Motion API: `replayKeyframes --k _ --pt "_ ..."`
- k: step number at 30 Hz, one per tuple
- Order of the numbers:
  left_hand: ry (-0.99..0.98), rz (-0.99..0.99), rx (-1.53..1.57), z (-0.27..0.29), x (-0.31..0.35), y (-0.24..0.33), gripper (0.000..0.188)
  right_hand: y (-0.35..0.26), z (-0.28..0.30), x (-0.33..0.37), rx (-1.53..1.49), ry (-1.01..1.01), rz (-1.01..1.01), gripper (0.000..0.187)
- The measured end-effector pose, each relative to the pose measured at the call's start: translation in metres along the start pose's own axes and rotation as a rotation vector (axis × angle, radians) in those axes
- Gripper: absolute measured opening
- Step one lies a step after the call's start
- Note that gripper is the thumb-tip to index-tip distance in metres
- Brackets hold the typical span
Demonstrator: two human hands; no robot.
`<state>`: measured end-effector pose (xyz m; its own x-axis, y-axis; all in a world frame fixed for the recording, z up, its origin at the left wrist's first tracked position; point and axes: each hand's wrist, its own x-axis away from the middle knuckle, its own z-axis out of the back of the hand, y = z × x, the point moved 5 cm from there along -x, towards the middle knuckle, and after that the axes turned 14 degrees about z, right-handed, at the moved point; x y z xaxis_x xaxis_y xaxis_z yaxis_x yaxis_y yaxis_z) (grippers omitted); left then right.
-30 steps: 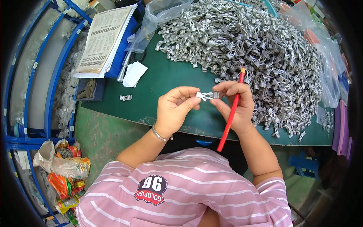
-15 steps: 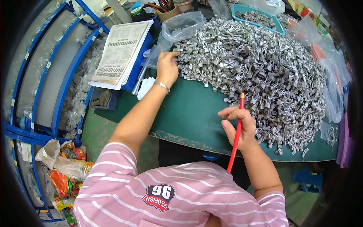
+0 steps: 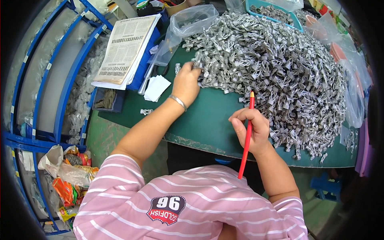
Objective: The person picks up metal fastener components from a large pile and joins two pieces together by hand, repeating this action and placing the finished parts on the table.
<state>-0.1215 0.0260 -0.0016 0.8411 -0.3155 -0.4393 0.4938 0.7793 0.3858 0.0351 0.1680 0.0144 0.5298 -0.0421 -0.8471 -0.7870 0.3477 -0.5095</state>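
A large heap of small grey looped metal pieces (image 3: 276, 80) covers the right of the green table. My left hand (image 3: 187, 84), with a bracelet at the wrist, reaches to the heap's left edge. Its fingertips are blurred among the pieces, so I cannot make out whether any are gripped. One loose piece (image 3: 178, 68) lies just left of that hand, and another loose piece (image 3: 147, 112) rests nearer on the table. In front of the heap, my right hand (image 3: 256, 128) is closed around a red pencil (image 3: 247, 144), its yellowish tip pointing up toward the pieces.
Left of my left hand are white paper slips (image 3: 157, 88), a printed sheet stack (image 3: 127, 48) on a blue holder and a small dark bin (image 3: 107, 99). Clear plastic bags (image 3: 192, 22) and a turquoise tray (image 3: 297, 23) stand behind. A blue rack (image 3: 66, 88) fills the left.
My left hand has come nearer and a little right along the heap's edge. Loose pieces now show on the table to its left. My right hand, still with the pencil, has barely shifted.
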Motion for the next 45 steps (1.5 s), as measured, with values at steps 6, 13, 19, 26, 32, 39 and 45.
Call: replayKeyframes --k 6,13,19,26,32,39,45 --pt "-0.102 -0.051 0.051 0.006 0.061 0.038 0.035 -0.001 -0.009 -0.005 0.281 -0.196 0.072 0.019" --pt "-0.130 -0.118 0.265 0.023 0.094 0.060 0.038 0.000 -0.021 0.004 0.412 -0.550 -0.040 0.033" --pt "0.092 -0.062 0.363 0.051 0.079 0.021 0.031 -0.022 0.006 0.031 0.379 -0.468 -0.079 0.026" --pt "-0.064 0.095 0.290 0.024 0.096 0.015 0.052 -0.036 0.018 0.040 0.539 -0.185 -0.160 0.021" --pt "-0.230 0.112 0.456 0.032 0.120 0.046 0.055 -0.017 -0.005 0.041 0.734 -0.329 -0.173 0.024" --pt "-0.077 0.086 0.610 0.047 0.132 0.040 0.039 -0.014 0.002 0.042 0.716 -0.207 -0.154 0.022" --pt "-0.318 0.126 0.635 0.047 0.129 0.049 0.027 -0.023 0.029 0.031 0.516 0.017 -0.281 0.016"
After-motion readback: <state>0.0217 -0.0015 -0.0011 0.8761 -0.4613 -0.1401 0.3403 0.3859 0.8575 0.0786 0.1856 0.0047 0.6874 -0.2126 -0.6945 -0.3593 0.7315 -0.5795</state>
